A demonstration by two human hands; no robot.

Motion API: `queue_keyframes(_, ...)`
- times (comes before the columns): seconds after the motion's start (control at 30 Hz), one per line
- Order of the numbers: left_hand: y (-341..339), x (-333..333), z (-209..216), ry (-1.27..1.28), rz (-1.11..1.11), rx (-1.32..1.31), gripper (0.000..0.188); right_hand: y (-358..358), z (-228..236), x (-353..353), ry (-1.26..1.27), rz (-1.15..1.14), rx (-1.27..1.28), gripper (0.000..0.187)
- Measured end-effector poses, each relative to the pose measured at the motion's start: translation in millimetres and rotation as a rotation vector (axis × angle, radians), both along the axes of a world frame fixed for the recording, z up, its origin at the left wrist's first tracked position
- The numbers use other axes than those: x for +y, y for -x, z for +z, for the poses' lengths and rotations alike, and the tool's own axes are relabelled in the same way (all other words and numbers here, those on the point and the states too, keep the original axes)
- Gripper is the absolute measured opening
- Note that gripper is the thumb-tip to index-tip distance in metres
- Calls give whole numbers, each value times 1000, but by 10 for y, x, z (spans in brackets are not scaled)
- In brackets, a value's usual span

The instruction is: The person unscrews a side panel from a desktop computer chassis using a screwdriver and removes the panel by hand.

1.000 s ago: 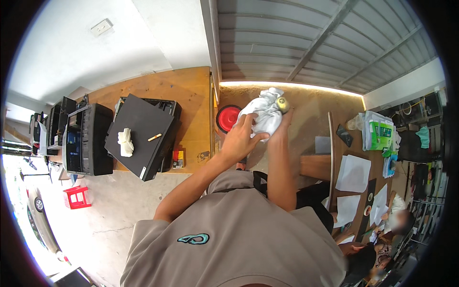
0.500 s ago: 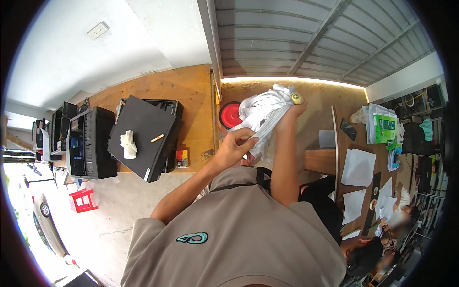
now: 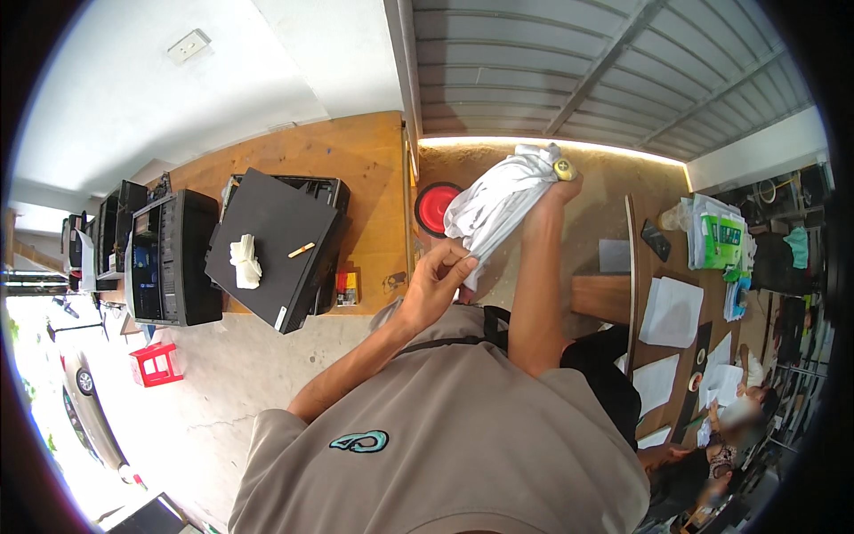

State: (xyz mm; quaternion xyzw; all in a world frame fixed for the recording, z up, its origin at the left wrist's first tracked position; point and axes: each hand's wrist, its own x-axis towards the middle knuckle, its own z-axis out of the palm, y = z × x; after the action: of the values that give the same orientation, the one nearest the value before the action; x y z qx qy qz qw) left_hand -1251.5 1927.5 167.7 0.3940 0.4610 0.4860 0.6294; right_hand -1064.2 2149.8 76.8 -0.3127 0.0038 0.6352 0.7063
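Observation:
A bunched white cloth (image 3: 505, 198) stretches between my two hands in front of my waist. My left hand (image 3: 436, 283) pinches its near lower edge between thumb and fingertips. At the upper right, my right hand (image 3: 567, 190) is closed round the far end of the cloth. A small round yellow thing (image 3: 564, 169) with a dark cross-like mark shows at the top of that fist; its kind is not clear. Cloth and wrist hide most of the right fingers.
A red round tub (image 3: 434, 212) with a dark rim stands on the floor beside the wooden table (image 3: 378, 169). That table holds a black computer case (image 3: 178, 258) and a black panel (image 3: 276, 222) with a folded white cloth (image 3: 245, 262). People sit at the paper-strewn desk (image 3: 654, 343), right.
The white cloth has gone from a loose spread bundle to a narrower, straighter length. Both hands keep their hold; the right one has risen slightly.

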Motion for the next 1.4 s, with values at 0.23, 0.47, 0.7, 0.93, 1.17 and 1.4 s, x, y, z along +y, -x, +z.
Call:
queue_keyframes(0.23, 63, 12, -387, 165, 75, -78, 12, 16, -53, 23, 87, -75, 52, 48)
queue_keyframes(0.47, 47, -115, -534, 254, 227, -140, 10, 279, -618, 125, -1, 115, 56, 48)
queue_keyframes(0.7, 555, -681, -880, 331, 371, -82, 25, 867, -878, 524, -143, 433, 1017, 49)
queue_keyframes(0.93, 578, -362, -366, 178, 556, -984, 72, 1308, -1588, 801, 177, 370, -90, 46)
queue_keyframes(1.17, 574, -562, -511, 160, 638, -953, 69, 1211, -2414, 996, 169, 578, -76, 62)
queue_keyframes(1.4, 515, -2133, -1224, 351, 1190, -647, 63, 1094, -2765, 1026, 205, 930, -287, 63)
